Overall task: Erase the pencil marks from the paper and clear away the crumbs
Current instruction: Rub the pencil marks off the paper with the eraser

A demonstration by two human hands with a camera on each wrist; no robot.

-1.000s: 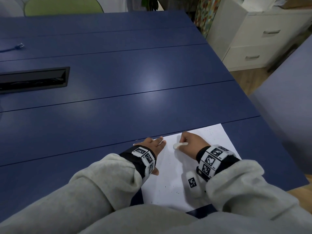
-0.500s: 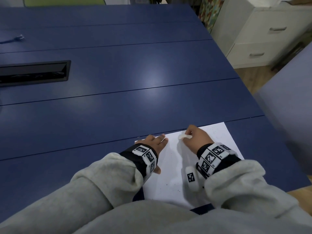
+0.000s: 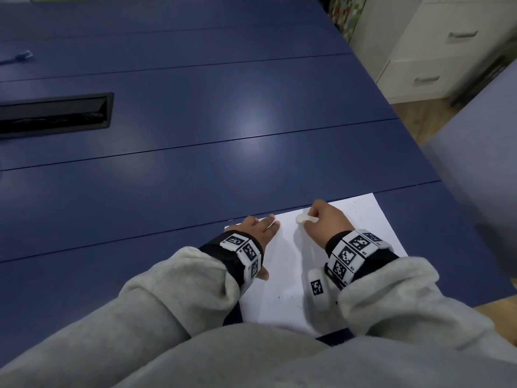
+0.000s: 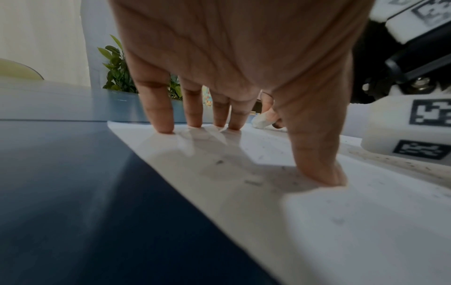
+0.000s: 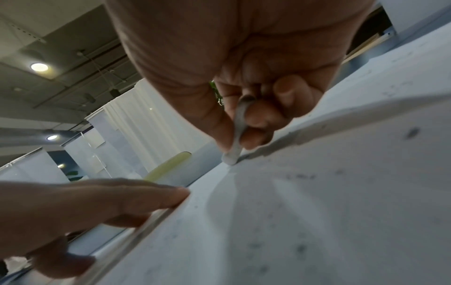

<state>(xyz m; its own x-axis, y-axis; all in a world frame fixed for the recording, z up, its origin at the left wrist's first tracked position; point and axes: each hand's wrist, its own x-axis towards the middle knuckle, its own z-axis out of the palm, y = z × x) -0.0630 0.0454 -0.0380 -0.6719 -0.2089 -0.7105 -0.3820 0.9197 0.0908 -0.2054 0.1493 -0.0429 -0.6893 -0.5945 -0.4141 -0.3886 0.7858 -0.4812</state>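
Note:
A white sheet of paper lies on the blue table near its front right corner, speckled with small dark crumbs. My left hand lies flat on the sheet's left edge, its straight fingers and thumb pressing down on the paper. My right hand pinches a small white eraser between thumb and fingers. The eraser's tip touches the paper near its far edge. No pencil marks are plain to see.
A black cable tray is sunk into the table at the far left, with a small cable end beyond it. White drawers stand off the table's right side. A grey panel rises at the right.
My right hand has slid the eraser away from me, from mid-sheet towards the paper's far edge. My left hand has stayed pressed on the sheet.

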